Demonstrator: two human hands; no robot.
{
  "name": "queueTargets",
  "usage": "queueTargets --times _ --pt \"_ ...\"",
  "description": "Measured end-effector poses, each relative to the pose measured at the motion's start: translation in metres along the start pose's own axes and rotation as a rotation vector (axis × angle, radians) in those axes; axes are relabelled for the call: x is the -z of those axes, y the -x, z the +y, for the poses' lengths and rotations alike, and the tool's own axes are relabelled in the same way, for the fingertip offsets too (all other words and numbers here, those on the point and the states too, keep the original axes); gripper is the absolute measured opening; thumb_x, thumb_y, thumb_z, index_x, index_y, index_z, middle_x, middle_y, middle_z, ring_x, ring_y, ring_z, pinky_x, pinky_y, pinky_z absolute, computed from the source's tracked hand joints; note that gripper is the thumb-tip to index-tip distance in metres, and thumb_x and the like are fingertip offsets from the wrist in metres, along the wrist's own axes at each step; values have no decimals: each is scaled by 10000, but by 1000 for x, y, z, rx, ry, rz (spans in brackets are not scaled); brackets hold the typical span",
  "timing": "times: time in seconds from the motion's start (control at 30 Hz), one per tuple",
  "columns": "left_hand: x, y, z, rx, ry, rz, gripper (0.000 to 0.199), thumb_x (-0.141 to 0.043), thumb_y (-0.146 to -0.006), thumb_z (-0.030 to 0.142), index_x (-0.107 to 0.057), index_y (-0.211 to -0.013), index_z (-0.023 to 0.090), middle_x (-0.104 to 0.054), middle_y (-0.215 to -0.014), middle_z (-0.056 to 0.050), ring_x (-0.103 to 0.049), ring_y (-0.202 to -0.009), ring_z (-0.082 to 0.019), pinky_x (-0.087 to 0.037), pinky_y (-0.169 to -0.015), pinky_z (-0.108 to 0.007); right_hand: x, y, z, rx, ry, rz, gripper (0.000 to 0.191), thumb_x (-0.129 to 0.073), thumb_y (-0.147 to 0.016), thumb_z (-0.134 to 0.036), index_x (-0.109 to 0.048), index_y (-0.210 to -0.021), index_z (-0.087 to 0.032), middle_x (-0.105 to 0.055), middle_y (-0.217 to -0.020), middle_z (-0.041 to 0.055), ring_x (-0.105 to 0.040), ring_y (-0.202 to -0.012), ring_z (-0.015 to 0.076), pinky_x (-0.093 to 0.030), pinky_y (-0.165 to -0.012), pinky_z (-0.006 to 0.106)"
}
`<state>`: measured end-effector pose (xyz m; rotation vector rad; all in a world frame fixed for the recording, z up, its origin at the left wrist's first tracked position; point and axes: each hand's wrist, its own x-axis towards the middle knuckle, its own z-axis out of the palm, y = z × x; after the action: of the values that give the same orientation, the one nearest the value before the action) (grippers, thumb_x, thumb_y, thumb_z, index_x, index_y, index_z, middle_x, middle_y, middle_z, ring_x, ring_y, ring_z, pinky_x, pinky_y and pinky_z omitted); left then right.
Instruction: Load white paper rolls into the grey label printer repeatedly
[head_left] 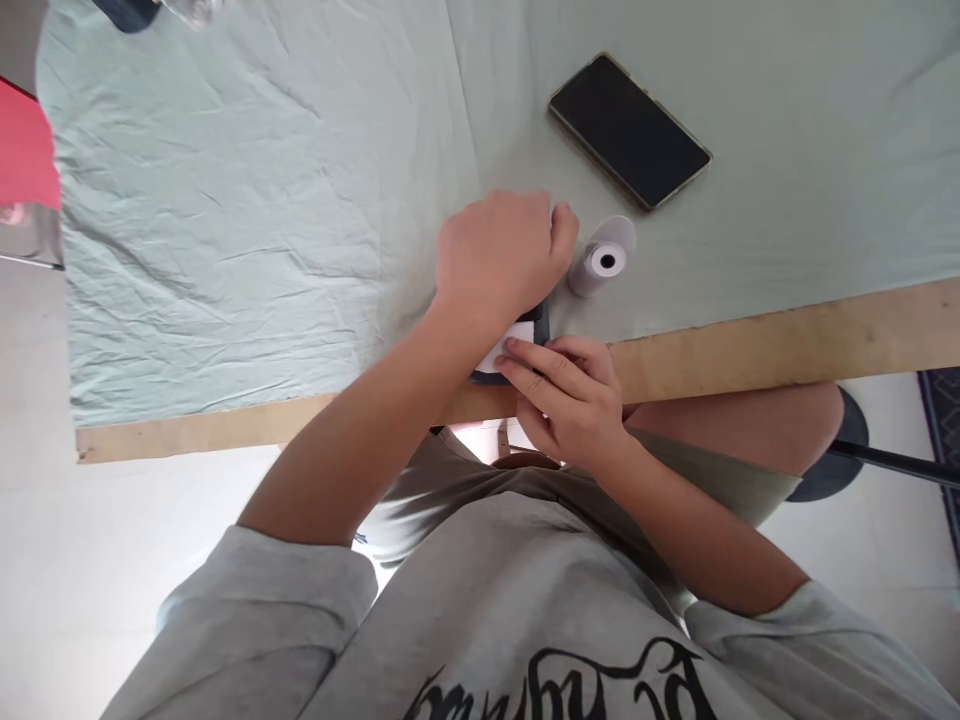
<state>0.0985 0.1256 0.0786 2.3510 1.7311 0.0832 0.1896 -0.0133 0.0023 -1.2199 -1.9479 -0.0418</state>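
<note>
The head view shows both bare hands gathered at the near edge of the tabletop [247, 240], around a dark-rimmed object [543, 322] that lies partly over the wooden strip [750, 352] along that edge. A white piece [491, 358] sits inside its rim. The left hand [502, 250] arches over the object's far side with its fingers curled out of sight, probably to steady it; I cannot tell whether they clamp on it. The right hand [574, 395] comes in from the near edge, two fingertips resting together on the white piece, seemingly to keep it flat; whether the thumb pinches from below is hidden. Working this near the edge likely spares the arms a reach. Right of the object, a white paper roll [589, 275] stands on end, perhaps so it cannot wander, its loose end curling away. A phone [630, 130] lies farther from the near edge, apart from both hands.
</note>
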Motion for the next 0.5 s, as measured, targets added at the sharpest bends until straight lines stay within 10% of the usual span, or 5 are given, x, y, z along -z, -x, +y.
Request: queueTargets --times 0.5 --pt "-8 1 0 -40 18 59 512 -364 -1068 407 -716 -748 216 -685 -730 -85 -638 -648 -241 -408 -574 -390 -2 0 1 22 51 5 428 -580 -853 -76 -791 -1158 -290 -824 -1206 -16 -686 -986 205 -576 -918 371"
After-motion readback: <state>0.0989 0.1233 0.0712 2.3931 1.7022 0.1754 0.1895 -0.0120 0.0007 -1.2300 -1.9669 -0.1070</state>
